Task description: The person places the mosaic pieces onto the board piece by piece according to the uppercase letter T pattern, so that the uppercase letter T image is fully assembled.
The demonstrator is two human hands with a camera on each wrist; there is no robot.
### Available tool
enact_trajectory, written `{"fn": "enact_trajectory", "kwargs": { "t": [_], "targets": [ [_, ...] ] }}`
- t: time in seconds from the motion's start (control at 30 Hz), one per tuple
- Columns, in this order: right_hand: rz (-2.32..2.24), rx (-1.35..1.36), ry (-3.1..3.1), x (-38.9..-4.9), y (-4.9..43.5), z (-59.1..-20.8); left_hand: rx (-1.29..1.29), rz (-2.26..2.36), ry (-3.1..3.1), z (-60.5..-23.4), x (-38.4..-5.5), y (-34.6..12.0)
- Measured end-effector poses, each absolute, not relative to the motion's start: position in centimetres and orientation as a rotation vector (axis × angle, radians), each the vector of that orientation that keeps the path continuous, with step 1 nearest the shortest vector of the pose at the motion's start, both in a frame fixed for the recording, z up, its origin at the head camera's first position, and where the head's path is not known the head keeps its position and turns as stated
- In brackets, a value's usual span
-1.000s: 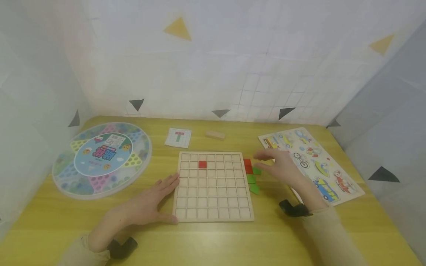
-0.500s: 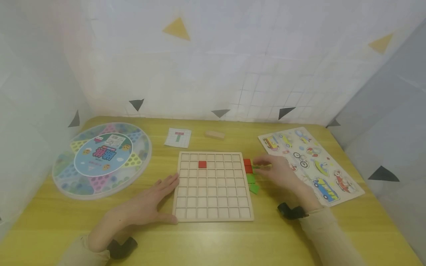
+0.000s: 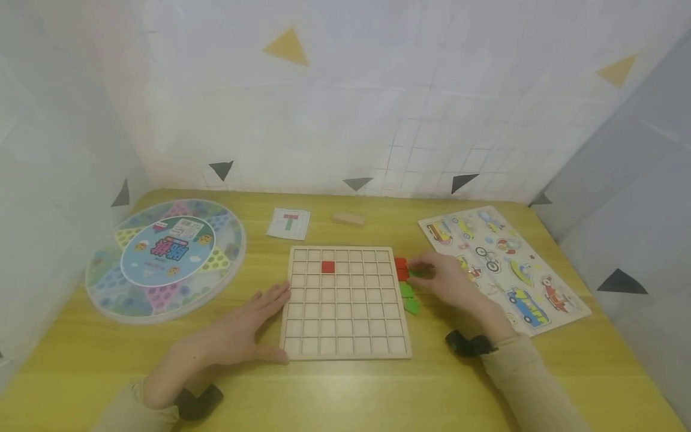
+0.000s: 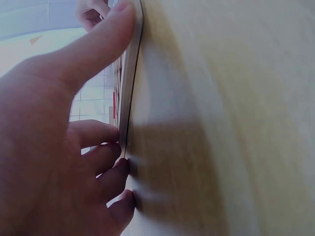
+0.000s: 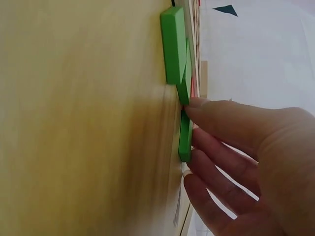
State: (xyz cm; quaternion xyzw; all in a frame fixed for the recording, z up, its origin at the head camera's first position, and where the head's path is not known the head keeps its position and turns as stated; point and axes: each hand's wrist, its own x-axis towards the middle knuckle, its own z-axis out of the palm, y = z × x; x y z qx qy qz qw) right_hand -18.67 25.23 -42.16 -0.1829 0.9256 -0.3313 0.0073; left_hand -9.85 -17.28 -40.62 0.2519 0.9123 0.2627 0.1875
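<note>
A wooden grid board [image 3: 345, 357] lies mid-table with one red square tile [image 3: 328, 267] in a cell near its far side. My left hand [image 3: 237, 336] rests at the board's left edge, its thumb near the front corner and its fingertips farther up the side. In the left wrist view, the thumb [image 4: 98, 44] lies along the board's rim. At the board's right edge are two red tiles [image 3: 402, 275] and several green tiles [image 3: 411, 306]. My right hand [image 3: 445, 279] reaches among them, thumb and forefinger spread around a partly hidden green tile [image 5: 185, 140], fingertips right at the red tiles.
A printed card [image 3: 289, 224] with a red and green T and a wooden block [image 3: 349, 219] lie behind the board. A round game box [image 3: 167, 309] is at left. A picture puzzle board [image 3: 540, 270] lies at right, partly under the right hand in view.
My right hand has moved left and slightly down to the red and green tiles, its fingertips now right beside them. My left hand stays at the board's edge.
</note>
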Motion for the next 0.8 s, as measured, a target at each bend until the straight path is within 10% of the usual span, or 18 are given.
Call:
{"fn": "enact_trajectory", "kwargs": {
  "t": [0.8],
  "targets": [
    [-1.021, -0.611, 2.902, -18.58, 24.76, -42.00, 0.709, 0.744, 2.567, -40.68, -9.83, -17.32]
  ]
}}
